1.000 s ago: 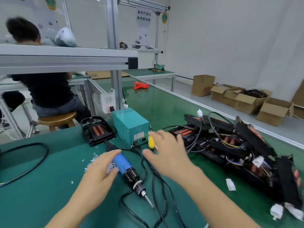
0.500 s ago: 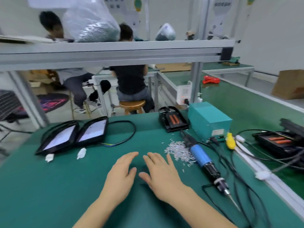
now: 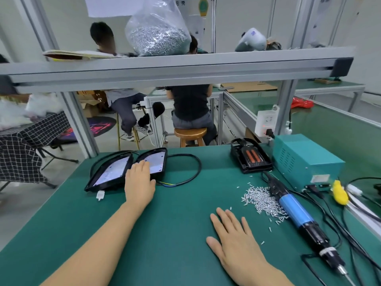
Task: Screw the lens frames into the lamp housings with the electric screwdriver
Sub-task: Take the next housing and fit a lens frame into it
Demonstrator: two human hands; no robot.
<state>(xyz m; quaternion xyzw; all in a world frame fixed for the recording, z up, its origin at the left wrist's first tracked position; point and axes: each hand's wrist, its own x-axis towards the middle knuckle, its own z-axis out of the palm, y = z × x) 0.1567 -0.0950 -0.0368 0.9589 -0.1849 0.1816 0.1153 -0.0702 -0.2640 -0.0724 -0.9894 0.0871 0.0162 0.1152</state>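
Note:
Two black lamp housings with pale lens panels lie side by side at the mat's far left, the left housing (image 3: pixel 111 174) and the right housing (image 3: pixel 155 161). My left hand (image 3: pixel 139 180) lies flat across their near inner corners, fingers on the right panel, thumb at its near edge. My right hand (image 3: pixel 233 240) rests palm down on the green mat, fingers spread, holding nothing. The electric screwdriver (image 3: pixel 294 209), blue-bodied with a black nose, lies on the mat to the right of that hand, bit towards me. A pile of small silver screws (image 3: pixel 261 200) sits beside it.
A third black housing with orange parts (image 3: pixel 251 157) stands left of a teal power box (image 3: pixel 305 159). Cables and a yellow connector (image 3: pixel 340 191) crowd the right edge. An aluminium shelf beam (image 3: pixel 165 67) overhead carries a bag of screws (image 3: pixel 157 34). People sit on stools behind the bench.
The view swung left. My left hand reached forward and left onto the two lamp housings. My right hand stayed flat on the mat, left of the screwdriver.

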